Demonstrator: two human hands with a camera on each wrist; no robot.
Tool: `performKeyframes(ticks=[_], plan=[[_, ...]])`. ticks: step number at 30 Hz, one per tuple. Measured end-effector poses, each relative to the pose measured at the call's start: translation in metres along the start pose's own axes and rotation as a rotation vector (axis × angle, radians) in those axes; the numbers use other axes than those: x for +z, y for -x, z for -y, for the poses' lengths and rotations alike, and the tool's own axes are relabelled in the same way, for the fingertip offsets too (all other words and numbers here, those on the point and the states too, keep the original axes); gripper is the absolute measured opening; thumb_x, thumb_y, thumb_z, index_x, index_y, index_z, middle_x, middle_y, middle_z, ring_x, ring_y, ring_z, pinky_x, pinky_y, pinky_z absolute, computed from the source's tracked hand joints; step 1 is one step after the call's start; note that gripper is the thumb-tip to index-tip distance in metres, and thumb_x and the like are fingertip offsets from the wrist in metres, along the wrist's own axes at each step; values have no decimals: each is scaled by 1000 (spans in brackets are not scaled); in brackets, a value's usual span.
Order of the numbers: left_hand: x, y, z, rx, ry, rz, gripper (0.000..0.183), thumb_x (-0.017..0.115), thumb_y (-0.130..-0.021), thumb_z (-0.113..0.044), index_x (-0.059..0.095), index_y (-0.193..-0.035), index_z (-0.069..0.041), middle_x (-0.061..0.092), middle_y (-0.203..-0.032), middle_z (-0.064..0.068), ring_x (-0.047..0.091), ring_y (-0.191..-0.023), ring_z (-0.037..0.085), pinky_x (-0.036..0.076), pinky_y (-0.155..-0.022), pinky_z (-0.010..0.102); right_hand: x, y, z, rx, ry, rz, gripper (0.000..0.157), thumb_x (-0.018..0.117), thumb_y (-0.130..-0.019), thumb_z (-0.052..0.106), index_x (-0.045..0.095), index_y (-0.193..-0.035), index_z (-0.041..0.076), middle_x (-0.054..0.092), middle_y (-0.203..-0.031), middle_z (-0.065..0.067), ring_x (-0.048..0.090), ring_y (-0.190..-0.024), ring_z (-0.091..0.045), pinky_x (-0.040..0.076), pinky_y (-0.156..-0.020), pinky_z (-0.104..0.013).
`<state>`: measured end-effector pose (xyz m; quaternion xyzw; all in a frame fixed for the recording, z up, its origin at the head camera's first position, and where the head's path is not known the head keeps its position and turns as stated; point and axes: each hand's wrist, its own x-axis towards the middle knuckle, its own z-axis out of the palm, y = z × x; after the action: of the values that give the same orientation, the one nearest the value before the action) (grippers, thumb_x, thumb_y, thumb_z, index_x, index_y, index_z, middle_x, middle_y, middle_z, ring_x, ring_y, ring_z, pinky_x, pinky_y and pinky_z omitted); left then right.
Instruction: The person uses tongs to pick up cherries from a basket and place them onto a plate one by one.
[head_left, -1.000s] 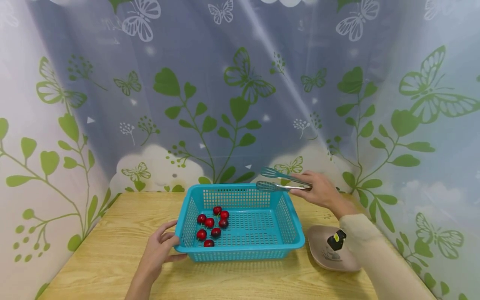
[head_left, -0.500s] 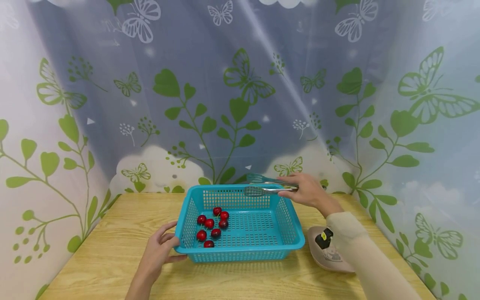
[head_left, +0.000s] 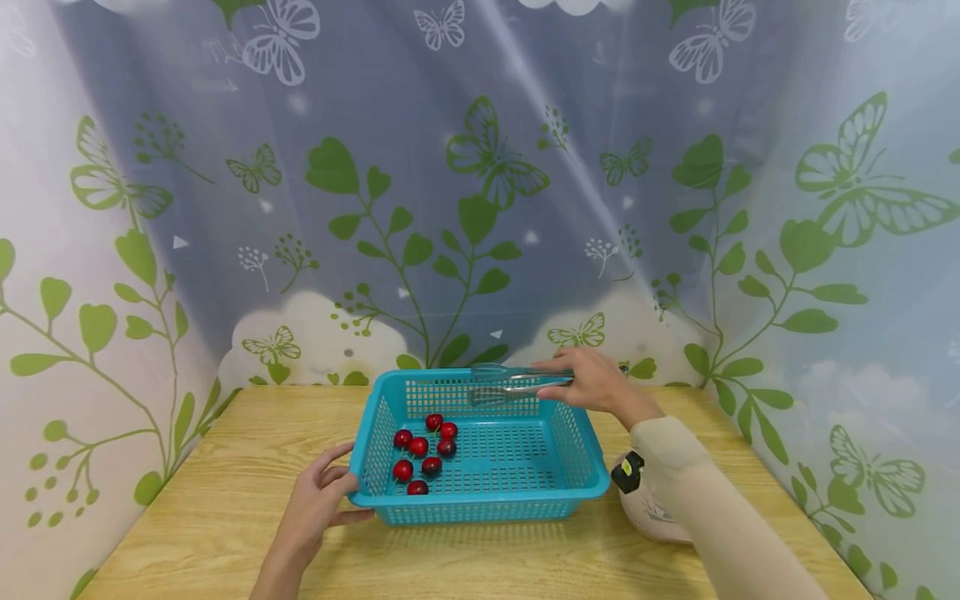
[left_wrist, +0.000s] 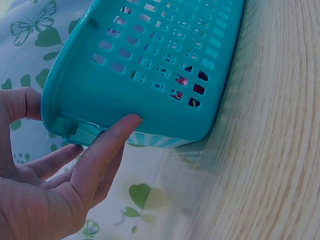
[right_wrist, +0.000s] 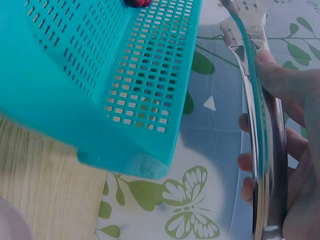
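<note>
A turquoise slotted plastic basket (head_left: 495,497) stands on the table, with several dark red cherries (head_left: 418,447) grouped in its left half. My left hand (head_left: 315,496) holds the basket's left end by the rim; in the left wrist view one fingertip (left_wrist: 131,121) presses the outer wall below the rim. With my right hand (head_left: 596,382) I grip a pair of metal tongs (right_wrist: 270,150), whose slotted heads point left above the back of the basket. The tongs' arms are spread apart with nothing between the heads.
A pinkish plate (head_left: 652,518) lies on the wooden table (head_left: 225,500) right of the basket, partly hidden under my right sleeve (head_left: 697,475). Behind the table hangs a curtain (head_left: 420,167) printed with butterflies and leaves.
My right hand has moved left with the tongs, from the basket's back right corner to over its back part. The left hand and basket have stayed in place.
</note>
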<state>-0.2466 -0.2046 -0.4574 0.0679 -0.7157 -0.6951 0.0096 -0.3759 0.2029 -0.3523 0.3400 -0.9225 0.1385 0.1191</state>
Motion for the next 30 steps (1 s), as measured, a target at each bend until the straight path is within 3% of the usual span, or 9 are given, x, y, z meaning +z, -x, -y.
performKeyframes(ticks=[9, 22, 30], plan=[[-1, 0, 0, 9, -2, 8, 59, 56, -96, -6, 44, -153, -11, 71, -116, 17, 73, -99, 29, 67, -80, 53, 1, -5, 9, 24, -7, 45, 49, 74, -92, 41, 69, -137, 23, 73, -120, -7, 57, -75, -10, 43, -56, -24], [0, 0, -1, 16, -24, -12, 61, 55, -92, -2, 47, -152, -11, 71, -112, 14, 73, -101, 28, 68, -83, 49, 4, -9, 11, 36, 10, 62, 49, 75, -91, 43, 70, -135, 24, 73, -118, -4, 58, -73, -9, 43, -54, -24], [1, 1, -1, 13, -30, -22, 61, 54, -92, -2, 47, -152, -10, 71, -111, 14, 72, -101, 28, 68, -83, 50, 8, -14, 15, 24, 47, 129, 46, 75, -91, 42, 71, -133, 24, 72, -111, -4, 55, -74, -9, 42, -55, -23]])
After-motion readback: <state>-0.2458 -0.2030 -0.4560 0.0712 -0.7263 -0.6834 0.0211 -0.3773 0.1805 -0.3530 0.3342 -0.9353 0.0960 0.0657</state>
